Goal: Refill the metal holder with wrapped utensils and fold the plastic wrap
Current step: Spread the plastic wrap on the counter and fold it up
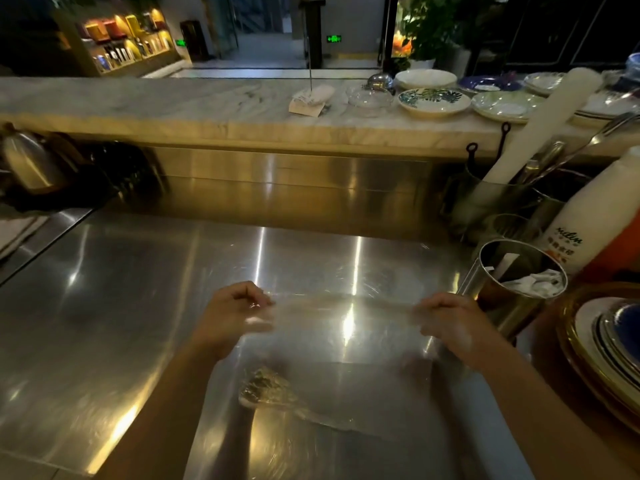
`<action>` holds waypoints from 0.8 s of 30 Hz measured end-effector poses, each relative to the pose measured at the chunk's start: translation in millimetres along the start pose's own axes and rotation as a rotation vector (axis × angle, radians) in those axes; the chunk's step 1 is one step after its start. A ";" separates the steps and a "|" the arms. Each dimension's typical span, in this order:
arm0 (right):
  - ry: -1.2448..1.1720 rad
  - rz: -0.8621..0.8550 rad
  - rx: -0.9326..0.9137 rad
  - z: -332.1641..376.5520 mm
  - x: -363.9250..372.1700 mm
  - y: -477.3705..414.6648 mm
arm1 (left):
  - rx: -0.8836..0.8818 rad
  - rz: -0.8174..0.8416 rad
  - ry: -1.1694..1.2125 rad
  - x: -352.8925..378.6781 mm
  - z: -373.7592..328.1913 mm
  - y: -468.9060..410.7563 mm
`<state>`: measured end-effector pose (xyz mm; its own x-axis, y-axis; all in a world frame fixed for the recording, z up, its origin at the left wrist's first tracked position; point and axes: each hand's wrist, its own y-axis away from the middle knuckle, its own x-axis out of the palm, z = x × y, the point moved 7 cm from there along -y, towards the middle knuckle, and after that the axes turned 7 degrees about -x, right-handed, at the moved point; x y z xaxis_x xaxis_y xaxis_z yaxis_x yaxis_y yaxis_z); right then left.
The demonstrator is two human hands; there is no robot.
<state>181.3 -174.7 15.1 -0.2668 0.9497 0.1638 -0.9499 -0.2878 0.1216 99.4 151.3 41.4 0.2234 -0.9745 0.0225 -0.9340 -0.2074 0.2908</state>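
Note:
A clear sheet of plastic wrap [346,341] is stretched between both hands above the steel counter [104,306], hanging toward me. My left hand [232,315] pinches its left top edge. My right hand [450,320] pinches the right top edge. The lower part of the sheet is crumpled at the left [263,386]. The metal holder [512,289] stands just right of my right hand, with white wrapped utensils [533,280] inside it.
Stacked plates [609,344] sit at the right edge. A white bottle [588,216] and a container with a white roll and utensils [495,202] stand behind the holder. Plates [433,100] line the marble ledge. A kettle [27,161] is at the far left.

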 end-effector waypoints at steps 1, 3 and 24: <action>0.036 -0.002 -0.007 0.9 -0.1 0.1 | -0.001 -0.011 0.016 -0.9 0.6 -0.6; 0.095 0.005 -0.009 1.9 0.3 0.5 | -0.025 -0.053 0.053 -3.0 2.9 -1.5; 0.005 0.058 -0.060 4.0 25.2 8.1 | 0.086 -0.192 0.059 -8.7 -4.8 28.7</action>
<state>167.5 -153.6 24.2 -0.3223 0.9323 0.1642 -0.9408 -0.3346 0.0535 72.0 154.3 54.1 0.4129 -0.9102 0.0316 -0.8926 -0.3975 0.2127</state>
